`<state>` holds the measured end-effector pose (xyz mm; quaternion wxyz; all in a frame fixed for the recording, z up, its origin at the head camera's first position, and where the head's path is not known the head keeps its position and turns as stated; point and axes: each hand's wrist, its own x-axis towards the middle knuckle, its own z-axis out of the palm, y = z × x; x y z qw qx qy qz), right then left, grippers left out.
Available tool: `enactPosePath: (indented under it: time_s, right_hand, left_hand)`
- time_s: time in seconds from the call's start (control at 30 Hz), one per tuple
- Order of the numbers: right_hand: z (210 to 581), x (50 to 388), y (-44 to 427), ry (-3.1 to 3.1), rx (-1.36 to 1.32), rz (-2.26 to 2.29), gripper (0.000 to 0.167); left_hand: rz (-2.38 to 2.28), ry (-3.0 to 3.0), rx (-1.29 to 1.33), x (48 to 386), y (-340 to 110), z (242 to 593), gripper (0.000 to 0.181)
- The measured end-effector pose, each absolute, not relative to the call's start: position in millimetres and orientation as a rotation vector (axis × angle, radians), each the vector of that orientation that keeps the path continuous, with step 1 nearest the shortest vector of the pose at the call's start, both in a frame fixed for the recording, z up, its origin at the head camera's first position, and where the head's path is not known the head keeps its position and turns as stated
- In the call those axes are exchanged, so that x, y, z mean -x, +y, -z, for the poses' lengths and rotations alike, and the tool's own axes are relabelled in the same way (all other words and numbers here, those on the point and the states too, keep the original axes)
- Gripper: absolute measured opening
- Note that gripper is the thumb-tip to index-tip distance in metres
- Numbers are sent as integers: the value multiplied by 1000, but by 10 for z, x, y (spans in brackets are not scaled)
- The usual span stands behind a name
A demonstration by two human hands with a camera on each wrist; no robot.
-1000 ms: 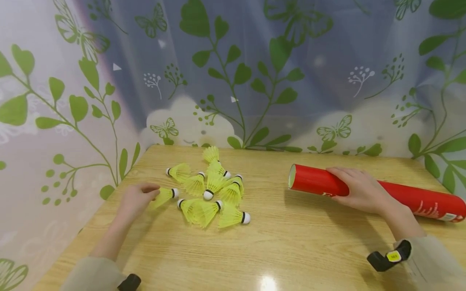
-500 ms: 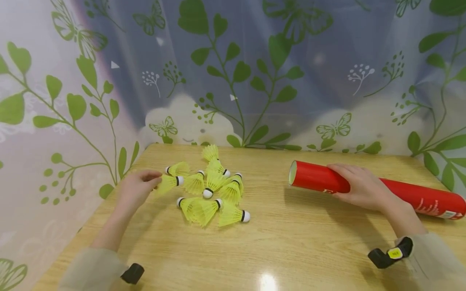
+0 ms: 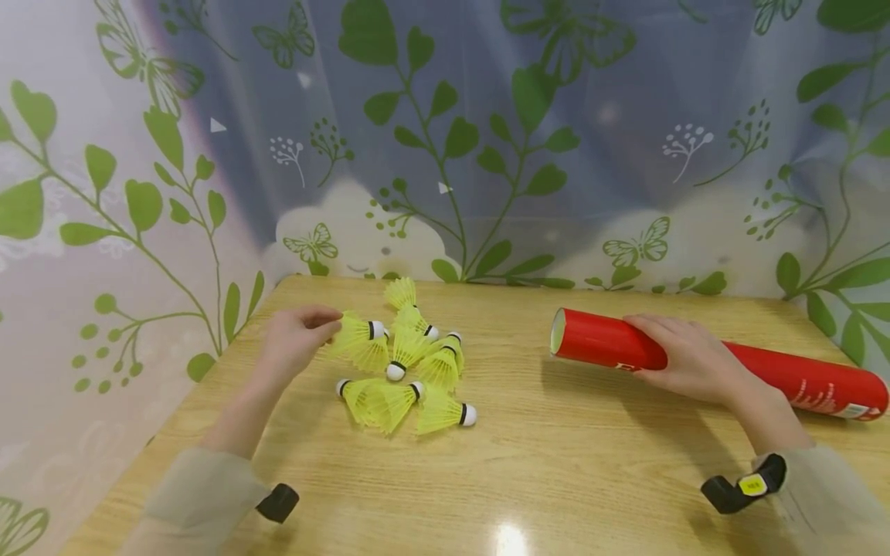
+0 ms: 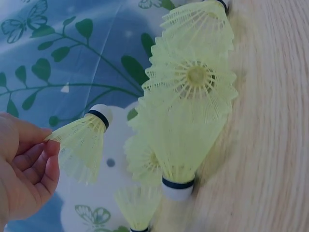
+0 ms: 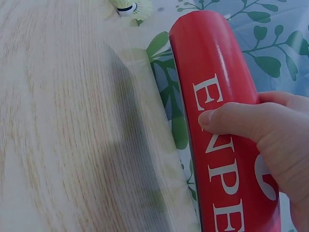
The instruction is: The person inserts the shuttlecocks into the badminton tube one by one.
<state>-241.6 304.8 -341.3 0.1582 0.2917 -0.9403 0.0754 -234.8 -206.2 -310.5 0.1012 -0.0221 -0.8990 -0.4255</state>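
Note:
My left hand (image 3: 295, 340) pinches a yellow shuttlecock (image 4: 82, 142) by the edge of its skirt, its white cork pointing right in the head view. It hangs above the table, in front of other shuttlecocks. My right hand (image 3: 695, 363) grips a long red tube (image 3: 605, 340) from above, thumb on the near side. The tube's uncapped end faces left, toward the shuttlecocks, and is raised off the table; its inside is barely seen. A loose group of several yellow shuttlecocks (image 3: 441, 409) lies between the hands, some overlapping.
The wooden table (image 3: 528, 463) runs back to a curtain (image 3: 487, 154) printed with leaves and butterflies. The curtain also hangs along the left side. A dark wrist device (image 3: 744, 486) is strapped on the right sleeve, another (image 3: 278, 503) on the left.
My left hand has lifted the pinched shuttlecock and carried it to the right and away from me, over the group. The right hand and the red tube have stayed nearly still.

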Motion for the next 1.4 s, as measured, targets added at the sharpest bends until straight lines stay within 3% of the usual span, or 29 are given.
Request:
enactPosePath:
  time_s: [0.93,1.4]
  right_hand:
    - [3394,2432,2950,-2522,-954,-236,77]
    - [3429,2407,3023,-2347,-1042,-195,81]
  left_hand:
    - [1465,-2565,414,2542,-1034,3107,18]
    - [1566,-2431,614,2487,-534,3181,15]
